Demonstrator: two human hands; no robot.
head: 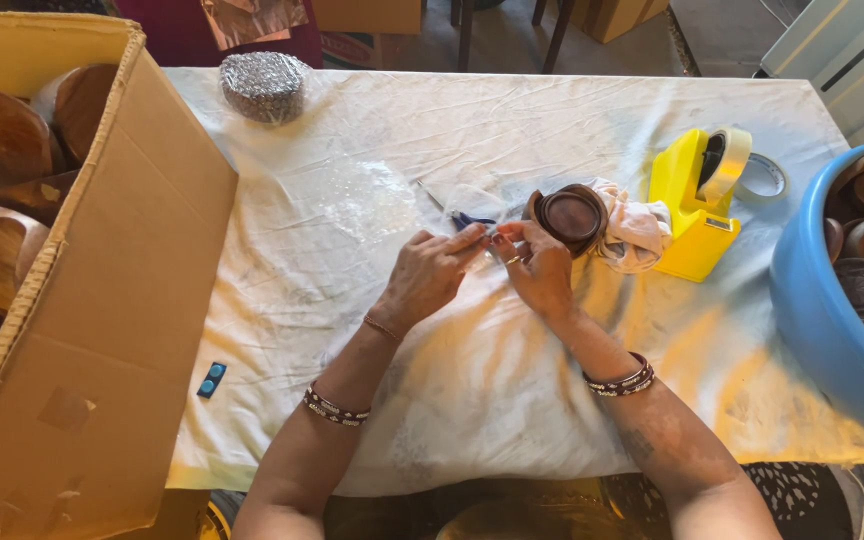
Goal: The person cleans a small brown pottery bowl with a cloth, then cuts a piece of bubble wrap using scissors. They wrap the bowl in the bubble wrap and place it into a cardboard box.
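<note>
While both hands meet over the white cloth (472,400), the left hand (427,275) and right hand (537,265) pinch a small clear piece of tape (480,250) between fingertips, stretching it flat, just beside the round brown wooden bowl (570,217) and yellow tape holder (692,205).

Warm daylight, soft shadows, sharp centre, slight wide-angle bending at edges.

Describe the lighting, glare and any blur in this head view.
Head view: warm, uneven light yellows the white tablecloth near the person; the far end looks bluish and washed out; bubble wrap glints faintly; left hand and right hand are fairly sharp; the cardboard box bulges at the edge.
</note>
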